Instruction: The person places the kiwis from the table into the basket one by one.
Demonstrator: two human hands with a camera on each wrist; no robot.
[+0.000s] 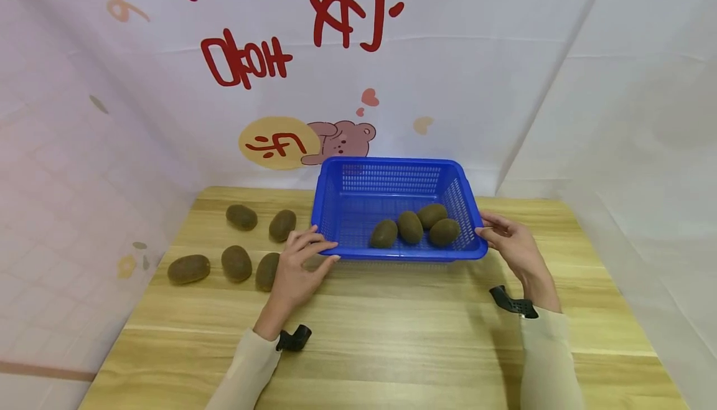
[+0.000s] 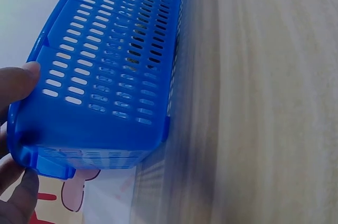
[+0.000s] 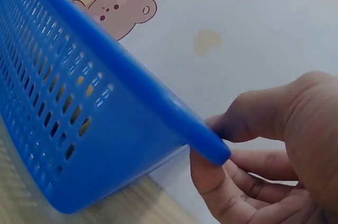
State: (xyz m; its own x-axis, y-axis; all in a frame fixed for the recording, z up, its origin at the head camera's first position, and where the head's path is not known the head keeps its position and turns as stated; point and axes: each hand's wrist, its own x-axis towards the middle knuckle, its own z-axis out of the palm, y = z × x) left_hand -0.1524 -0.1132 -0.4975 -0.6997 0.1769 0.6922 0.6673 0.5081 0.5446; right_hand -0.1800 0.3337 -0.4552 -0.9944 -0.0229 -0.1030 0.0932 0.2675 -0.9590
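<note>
A blue plastic basket (image 1: pixel 358 254) with slotted walls stands at the back of the table, several brown kiwifruits (image 1: pixel 411 228) grouped in its right half. My left hand (image 1: pixel 297 270) holds its front left corner; in the left wrist view the thumb (image 2: pixel 24 78) lies on the outer wall near the rim, with other fingers at the rim's far side. At the right end, my right hand (image 1: pixel 518 248) pinches the rim between thumb and fingers, as the right wrist view shows close up.
Several loose kiwifruits (image 1: pixel 236 264) lie on the wooden table (image 1: pixel 392 348) left of the basket, one partly hidden behind my left hand. A white printed cloth (image 1: pixel 459 74) hangs behind the table, with plain cloth (image 1: pixel 644 149) along the right side.
</note>
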